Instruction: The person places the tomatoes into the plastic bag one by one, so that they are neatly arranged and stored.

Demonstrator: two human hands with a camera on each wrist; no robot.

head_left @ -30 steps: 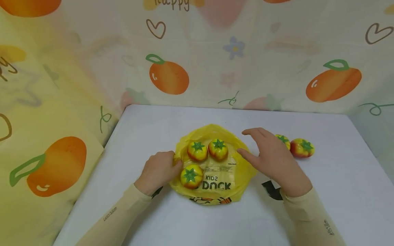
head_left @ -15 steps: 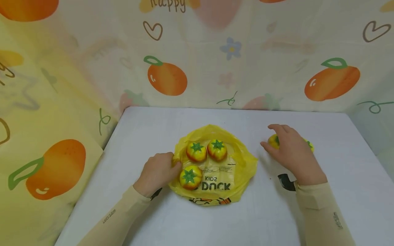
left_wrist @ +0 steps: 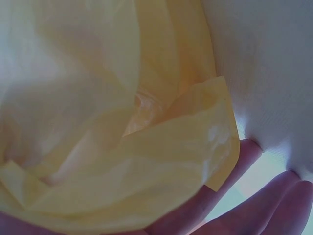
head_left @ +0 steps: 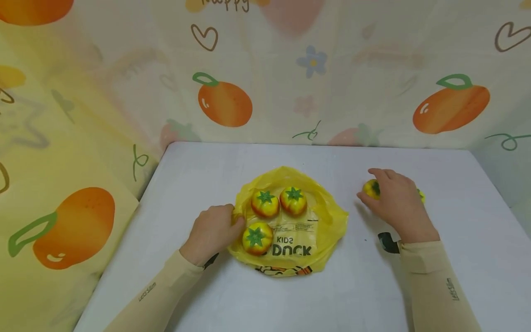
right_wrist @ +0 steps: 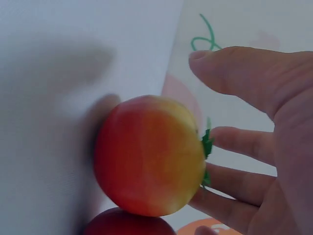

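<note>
A yellow plastic bag (head_left: pixel 329 226) with black print lies spread on the table, its mouth facing up. My left hand (head_left: pixel 213 233) pinches the bag's left edge; in the left wrist view its fingers show behind the thin film (left_wrist: pixel 122 181). Three toy tomatoes, yellow and red with green star-shaped tops, sit in the bag, one (head_left: pixel 257 238) close to my left thumb. To the right, my right hand (head_left: pixel 396 203) reaches over two more toy tomatoes and partly hides them. Its thumb and fingers stand apart around the top of the nearer toy tomato (right_wrist: pixel 151 156), with a gap at the thumb.
The second loose toy tomato (right_wrist: pixel 129 224) sits right beside the first. A white-covered table (head_left: pixel 178 184) carries everything, and a fruit-patterned cloth (head_left: pixel 265 92) hangs behind its far edge and along the left side.
My right hand has moved right, from beside the bag to over the two loose toy tomatoes. The left hand stays on the bag's edge, and the three toy tomatoes in it have not moved.
</note>
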